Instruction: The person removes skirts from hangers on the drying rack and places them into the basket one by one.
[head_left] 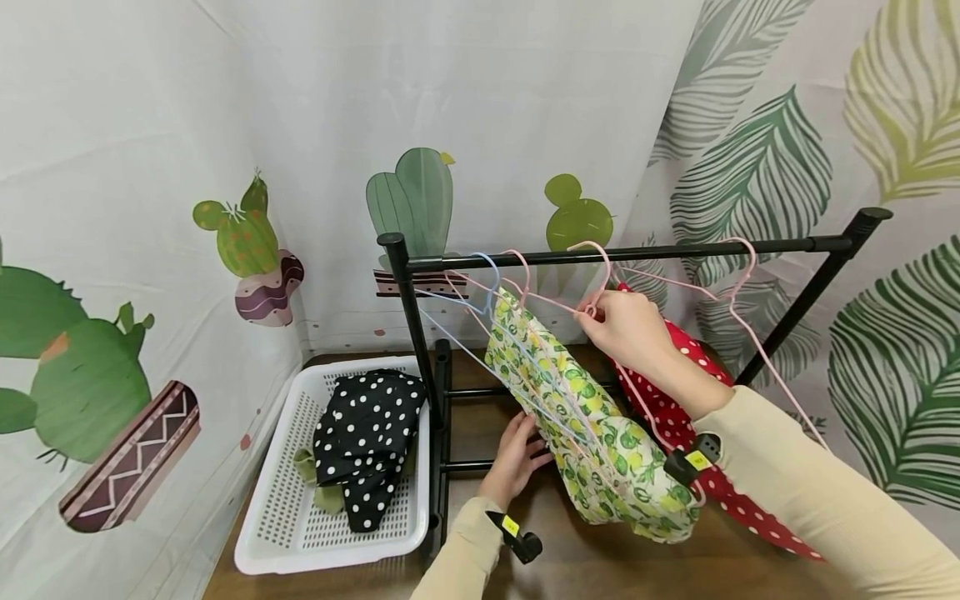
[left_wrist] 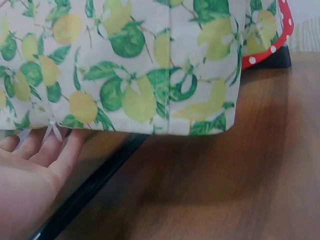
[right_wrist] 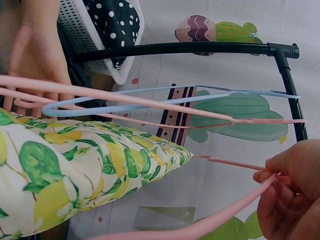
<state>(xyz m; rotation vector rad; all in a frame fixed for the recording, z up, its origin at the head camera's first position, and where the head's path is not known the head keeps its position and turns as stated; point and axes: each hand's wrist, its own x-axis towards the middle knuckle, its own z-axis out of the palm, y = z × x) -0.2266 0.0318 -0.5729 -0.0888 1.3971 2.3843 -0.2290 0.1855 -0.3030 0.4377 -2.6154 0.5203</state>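
Observation:
My right hand (head_left: 628, 332) pinches a pink hanger just below its hook, which is at the black rail (head_left: 660, 253); the right wrist view shows the fingertips of that hand (right_wrist: 295, 192) round the pink wire (right_wrist: 240, 164). One arm of this hanger runs into the lemon-print cloth (head_left: 600, 417), which hangs slanting down to the right. Fingers spread, my left hand (head_left: 513, 462) is at the cloth's left lower edge; in the left wrist view the fingertips of the hand (left_wrist: 37, 172) touch the hem of the lemon-print cloth (left_wrist: 135, 95), partly behind it.
A blue hanger (head_left: 491, 279) and another pink hanger (head_left: 522, 271) hang left of my right hand. To its right are a red polka-dot cloth (head_left: 675, 417) and a pink hanger (head_left: 738, 308). A white basket (head_left: 262, 517) at the left holds a black polka-dot cloth (head_left: 367, 433) and something green.

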